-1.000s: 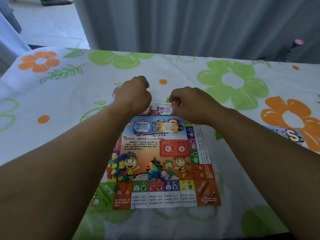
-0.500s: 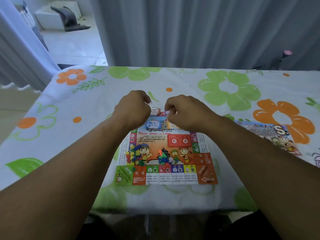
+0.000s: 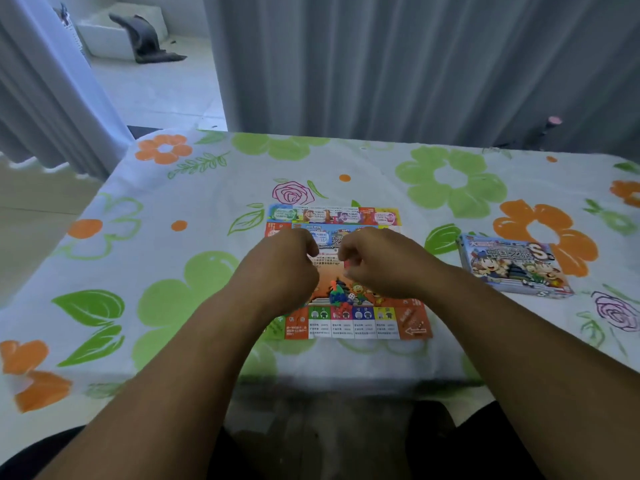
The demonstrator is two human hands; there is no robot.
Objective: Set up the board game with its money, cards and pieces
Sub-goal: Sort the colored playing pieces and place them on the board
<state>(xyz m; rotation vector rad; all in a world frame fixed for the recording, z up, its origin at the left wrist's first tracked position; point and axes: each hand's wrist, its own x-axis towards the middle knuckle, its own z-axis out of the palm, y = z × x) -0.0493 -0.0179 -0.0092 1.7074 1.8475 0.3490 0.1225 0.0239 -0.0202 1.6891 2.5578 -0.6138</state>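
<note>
The colourful game board [image 3: 360, 325] lies flat on the flowered tablecloth in front of me. Several money notes [image 3: 332, 215] form a row along its far edge, and a blue note stack [image 3: 322, 237] lies on the board just behind my knuckles. A heap of small plastic pieces [image 3: 336, 295] and a white die [image 3: 350, 297] sit on the board's centre picture. My left hand [image 3: 287, 261] and my right hand [image 3: 379, 261] hover close together over the middle of the board. Both have curled fingers, and I see nothing held in them.
The game box [image 3: 512, 266] lies flat to the right of the board. The table's near edge [image 3: 311, 379] runs just below the board and its left edge drops to the floor. Grey curtains hang behind the table.
Both hands have drawn back from the board's far edge to its middle, uncovering the row of notes there. My head has pulled back, so more of the table and the box show.
</note>
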